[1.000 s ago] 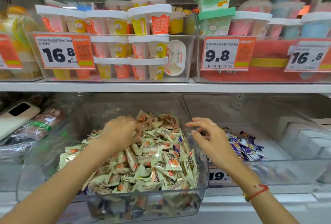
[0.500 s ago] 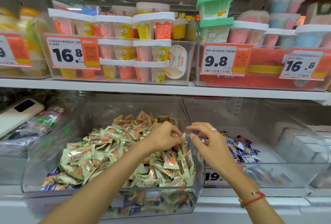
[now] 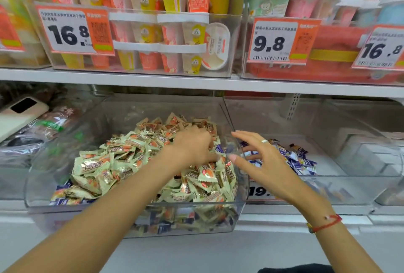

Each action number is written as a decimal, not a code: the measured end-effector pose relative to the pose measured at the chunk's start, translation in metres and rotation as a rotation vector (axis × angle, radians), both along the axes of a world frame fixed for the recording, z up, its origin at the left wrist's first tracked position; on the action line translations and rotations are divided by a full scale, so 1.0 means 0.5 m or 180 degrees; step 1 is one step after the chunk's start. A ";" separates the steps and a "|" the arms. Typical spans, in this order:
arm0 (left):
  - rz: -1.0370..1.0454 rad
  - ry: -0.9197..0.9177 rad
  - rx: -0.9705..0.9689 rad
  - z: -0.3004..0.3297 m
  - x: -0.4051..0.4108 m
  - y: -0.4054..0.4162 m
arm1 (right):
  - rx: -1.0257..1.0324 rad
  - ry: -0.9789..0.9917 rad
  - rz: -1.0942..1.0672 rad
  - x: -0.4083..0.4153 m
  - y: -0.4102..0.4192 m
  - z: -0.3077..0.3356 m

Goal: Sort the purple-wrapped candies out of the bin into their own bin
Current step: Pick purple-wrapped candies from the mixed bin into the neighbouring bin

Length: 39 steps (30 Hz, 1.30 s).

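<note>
A clear bin (image 3: 87, 213) holds a heap of cream-green wrapped candies (image 3: 122, 163). A few purple-wrapped ones show at its bottom left (image 3: 61, 200). My left hand (image 3: 194, 146) reaches into the heap's right side with its fingers curled down. A purple candy (image 3: 219, 148) shows at its fingertips, pinched between fingers and thumb. My right hand (image 3: 262, 159) hovers over the wall between the two bins, fingers spread and empty. The right bin (image 3: 354, 187) holds a small pile of purple candies (image 3: 293, 159).
The upper shelf (image 3: 196, 83) carries bins of dessert cups behind price tags 16.8 (image 3: 74, 30) and 9.8 (image 3: 282, 41). A white phone-like object (image 3: 19, 115) lies on dark packets at the left. White boxes (image 3: 376, 154) sit far right.
My left hand has moved from the middle of the heap to its right edge, close to my right hand. My right hand has stayed over the wall and spread its fingers.
</note>
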<state>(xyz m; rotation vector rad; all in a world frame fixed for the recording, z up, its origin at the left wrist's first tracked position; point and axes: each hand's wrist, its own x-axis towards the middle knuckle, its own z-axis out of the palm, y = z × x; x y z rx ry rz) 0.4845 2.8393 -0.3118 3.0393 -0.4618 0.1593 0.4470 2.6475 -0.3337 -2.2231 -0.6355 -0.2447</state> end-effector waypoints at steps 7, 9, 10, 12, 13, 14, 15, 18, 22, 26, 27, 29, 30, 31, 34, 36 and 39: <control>0.0036 -0.0243 -0.0782 -0.015 -0.007 0.020 | 0.0077 -0.0248 -0.0176 -0.006 0.006 0.001; 0.0144 -0.0335 -0.1717 -0.012 -0.035 0.046 | 0.0187 -0.0459 -0.0349 -0.008 0.016 0.009; 0.0122 -0.0371 -0.2223 -0.008 -0.052 0.055 | 0.0268 -0.0550 -0.0457 -0.008 0.026 0.014; -0.0015 -0.0283 -0.3043 0.001 -0.082 0.060 | 0.0367 -0.0658 -0.0610 -0.010 0.050 0.029; -0.0067 -0.0245 -0.3262 0.006 -0.093 0.058 | 0.0336 -0.0696 -0.0644 -0.009 0.063 0.035; -0.0107 -0.0257 -0.3373 0.009 -0.101 0.056 | 0.0270 -0.0727 -0.0650 -0.008 0.076 0.040; -0.0134 -0.0299 -0.3414 0.012 -0.106 0.054 | 0.0229 -0.0735 -0.0619 -0.006 0.089 0.042; -0.0158 -0.0284 -0.3466 0.022 -0.110 0.055 | 0.0607 -0.0654 -0.0450 -0.007 0.112 0.046; -0.0120 0.0021 -0.3518 0.026 -0.103 0.075 | 0.1694 -0.0433 -0.0364 -0.016 0.089 0.067; -0.0011 -0.0029 -0.2408 0.004 -0.085 0.096 | 0.1761 -0.0856 -0.1150 -0.002 -0.008 0.057; -0.0054 0.0140 -0.2155 0.000 -0.082 0.096 | 0.1448 -0.0960 -0.1411 0.008 -0.031 0.048; -0.0198 0.0543 -0.1401 -0.006 -0.077 0.092 | 0.0665 -0.0980 -0.1728 0.041 -0.070 0.025; -0.0244 0.0665 -0.1001 -0.010 -0.073 0.091 | 0.0190 -0.0863 -0.1796 0.056 -0.083 0.017; -0.0237 0.0691 -0.0719 -0.012 -0.070 0.092 | -0.0273 -0.0712 -0.1796 0.066 -0.090 0.010; 0.0115 0.0025 -0.0469 -0.017 -0.058 0.125 | -0.0628 -0.0645 -0.1620 0.069 -0.087 0.006; 0.0504 -0.0490 -0.0255 -0.015 -0.052 0.172 | -0.0225 -0.0892 -0.1276 0.049 -0.061 0.023; 0.0915 -0.0594 -0.0191 -0.005 -0.071 0.242 | -0.0068 -0.1018 -0.0272 0.004 -0.010 0.064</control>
